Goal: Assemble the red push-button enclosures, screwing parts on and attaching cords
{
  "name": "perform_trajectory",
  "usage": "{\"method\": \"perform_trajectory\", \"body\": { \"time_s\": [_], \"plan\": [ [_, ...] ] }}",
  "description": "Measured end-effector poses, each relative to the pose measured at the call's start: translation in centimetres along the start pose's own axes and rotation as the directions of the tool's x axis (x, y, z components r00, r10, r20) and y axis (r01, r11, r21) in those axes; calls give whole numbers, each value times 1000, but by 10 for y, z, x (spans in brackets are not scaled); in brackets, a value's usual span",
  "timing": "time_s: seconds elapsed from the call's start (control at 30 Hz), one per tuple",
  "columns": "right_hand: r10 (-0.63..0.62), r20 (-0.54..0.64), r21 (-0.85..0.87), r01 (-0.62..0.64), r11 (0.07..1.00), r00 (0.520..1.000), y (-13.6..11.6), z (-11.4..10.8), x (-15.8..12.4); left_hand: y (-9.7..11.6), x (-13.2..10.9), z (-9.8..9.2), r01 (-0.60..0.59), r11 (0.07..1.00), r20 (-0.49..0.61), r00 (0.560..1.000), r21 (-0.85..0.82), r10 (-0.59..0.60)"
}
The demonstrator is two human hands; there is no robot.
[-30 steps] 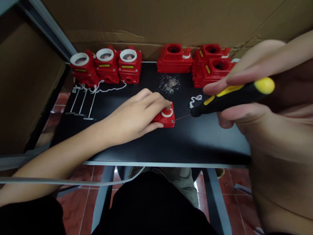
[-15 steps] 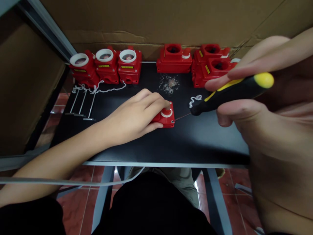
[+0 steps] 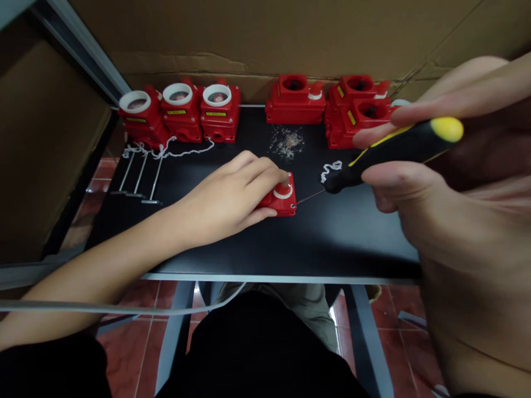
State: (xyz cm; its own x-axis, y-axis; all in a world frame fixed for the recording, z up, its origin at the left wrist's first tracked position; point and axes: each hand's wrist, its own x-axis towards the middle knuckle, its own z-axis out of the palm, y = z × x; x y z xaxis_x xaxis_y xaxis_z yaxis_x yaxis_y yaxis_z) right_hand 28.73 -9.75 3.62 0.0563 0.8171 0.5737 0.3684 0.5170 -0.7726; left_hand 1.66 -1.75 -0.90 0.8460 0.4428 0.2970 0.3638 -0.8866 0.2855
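Observation:
On the black tabletop lies a small red box (image 3: 285,209) with a white ring round its raised red knob. My left hand (image 3: 238,196) is wrapped over it from the left, hiding much of its body, fingers bent round the knob side. My right hand (image 3: 440,177) grips a black-and-yellow screwdriver (image 3: 398,152) between thumb and fingers, large and close to the camera. The thin shaft slants down left, and its tip meets the box's near right corner, at a screw. A short white cord (image 3: 331,168) lies just behind the screwdriver.
Red boxes with white rings (image 3: 178,110) stand at the back left, joined to white cords and small metal T-bars (image 3: 155,179). More red boxes (image 3: 294,105) stand at the back right. Pale debris (image 3: 288,142) is scattered before them. A cardboard wall (image 3: 269,38) rises behind.
The fingers and thumb of my right hand have shifted slightly on the screwdriver handle, which has turned a little. The tip stays at the box's corner. My left hand and the box have not moved.

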Motion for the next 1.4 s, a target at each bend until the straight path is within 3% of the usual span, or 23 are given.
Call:
{"method": "perform_trajectory", "body": {
  "time_s": [0.23,0.37,0.5,0.6,0.73,0.9,1.0,1.2,1.4],
  "plan": [
    [-33,-15,78,34,996,999,13,2,9,-2,0,-3,-27,1000,5,1000,-5,27],
    [-141,-85,106,149,983,986,27,6,13,-3,-1,-2,18,1000,-10,1000,-11,-18],
    [-331,-298,-65,327,943,895,47,-1,26,-4,-2,-1,60,997,-28,998,-38,-61],
    [-433,-319,-102,424,900,843,64,-14,44,-8,-2,-8,89,993,-8,996,-74,-90],
    [-337,-350,-68,335,940,874,85,-27,65,-17,-2,-30,164,984,25,986,-69,-163],
    [-236,-419,22,270,963,877,108,-26,78,-21,-3,-49,234,968,77,971,-89,-228],
    [-183,-422,17,209,978,888,110,-23,78,-21,-4,-49,207,972,50,978,-108,-203],
    [-28,-312,76,55,996,950,96,-24,72,-24,-4,-41,120,982,-12,992,-143,-123],
    [88,-147,109,-72,991,985,98,-21,70,-24,-4,-32,154,986,-50,986,-67,-157]
  ]
}}
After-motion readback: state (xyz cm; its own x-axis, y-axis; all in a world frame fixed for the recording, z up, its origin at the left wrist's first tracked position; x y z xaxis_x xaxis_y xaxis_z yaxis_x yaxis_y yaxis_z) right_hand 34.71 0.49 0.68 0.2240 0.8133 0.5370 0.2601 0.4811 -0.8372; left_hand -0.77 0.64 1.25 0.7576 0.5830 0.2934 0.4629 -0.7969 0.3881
